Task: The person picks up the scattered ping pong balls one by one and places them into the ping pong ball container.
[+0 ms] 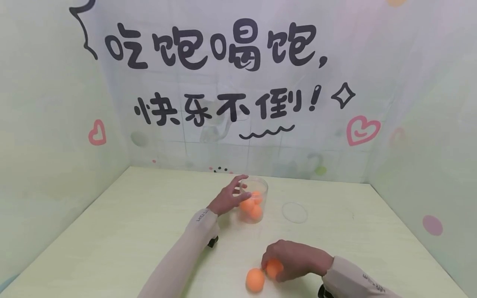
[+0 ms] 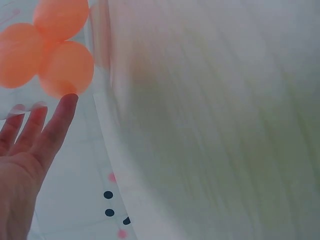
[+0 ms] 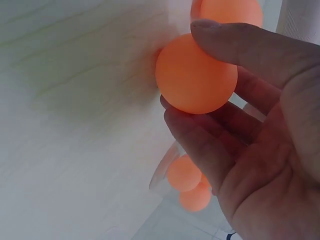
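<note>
In the head view, a clear plastic jar (image 1: 262,188) stands upright with several orange table tennis balls (image 1: 255,212) inside. My left hand (image 1: 228,198) is at the jar's left side, thumb and fingers spread against it; the left wrist view shows straight fingers (image 2: 55,127) with tips at the wall by the balls. Nearer to me, my right hand (image 1: 294,258) pinches an orange table tennis ball (image 3: 195,75) between thumb and fingers, low over the table. Just left of that one, another orange ball (image 1: 255,280) lies on the table.
A thin clear round lid (image 1: 295,212) lies flat on the pale wood-grain table (image 1: 123,223), right of the jar. Printed white walls (image 1: 238,82) with dark lettering and hearts enclose the back and sides.
</note>
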{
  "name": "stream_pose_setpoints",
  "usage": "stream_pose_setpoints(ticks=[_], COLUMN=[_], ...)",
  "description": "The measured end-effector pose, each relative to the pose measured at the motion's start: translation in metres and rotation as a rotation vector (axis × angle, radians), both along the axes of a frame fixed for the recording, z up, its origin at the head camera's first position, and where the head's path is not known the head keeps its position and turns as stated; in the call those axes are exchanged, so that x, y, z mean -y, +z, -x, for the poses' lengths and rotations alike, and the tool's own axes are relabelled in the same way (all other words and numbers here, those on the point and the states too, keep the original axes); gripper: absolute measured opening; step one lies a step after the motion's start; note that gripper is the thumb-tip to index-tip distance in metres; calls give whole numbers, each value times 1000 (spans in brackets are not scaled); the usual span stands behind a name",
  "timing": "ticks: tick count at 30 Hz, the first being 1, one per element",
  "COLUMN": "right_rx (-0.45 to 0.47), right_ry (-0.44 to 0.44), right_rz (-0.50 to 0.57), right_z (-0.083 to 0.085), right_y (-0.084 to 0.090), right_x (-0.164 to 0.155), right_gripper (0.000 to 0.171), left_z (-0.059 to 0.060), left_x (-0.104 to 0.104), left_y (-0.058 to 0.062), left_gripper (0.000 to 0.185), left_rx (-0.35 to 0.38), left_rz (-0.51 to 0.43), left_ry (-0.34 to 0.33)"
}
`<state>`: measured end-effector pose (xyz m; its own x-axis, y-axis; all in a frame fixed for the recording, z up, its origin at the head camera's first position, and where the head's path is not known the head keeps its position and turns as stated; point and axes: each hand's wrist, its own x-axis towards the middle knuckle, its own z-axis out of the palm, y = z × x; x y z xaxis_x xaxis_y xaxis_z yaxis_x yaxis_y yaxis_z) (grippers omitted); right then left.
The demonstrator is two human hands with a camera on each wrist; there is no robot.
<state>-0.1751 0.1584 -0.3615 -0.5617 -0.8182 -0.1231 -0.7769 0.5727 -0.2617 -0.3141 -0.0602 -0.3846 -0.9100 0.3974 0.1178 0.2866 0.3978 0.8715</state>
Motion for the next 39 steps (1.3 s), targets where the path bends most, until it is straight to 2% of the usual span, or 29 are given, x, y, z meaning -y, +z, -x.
stream_pose_setpoints(ticks=[8, 14, 25, 33, 39], right_rx=[-22, -5, -53, -102, -127], right_ry=[-45, -93, -85, -62, -42], right_rz=[-15, -24, -28, 48, 80], right_z=[11, 18, 28, 37, 42], right_y=[17, 25, 42, 51, 53], right_x=[-2, -3, -4, -2, 1], right_gripper=[29, 28, 30, 28, 28], left_z=[3, 5, 2, 1, 1], left_x=[0, 1, 1, 1, -1], left_y=[2, 3, 5, 5, -2], left_gripper=[60, 60, 59, 61, 61], left_rx=[-18, -27, -37, -23, -14], left_rz=[13, 5, 20, 24, 29], left_ry=[27, 16, 17, 11, 5])
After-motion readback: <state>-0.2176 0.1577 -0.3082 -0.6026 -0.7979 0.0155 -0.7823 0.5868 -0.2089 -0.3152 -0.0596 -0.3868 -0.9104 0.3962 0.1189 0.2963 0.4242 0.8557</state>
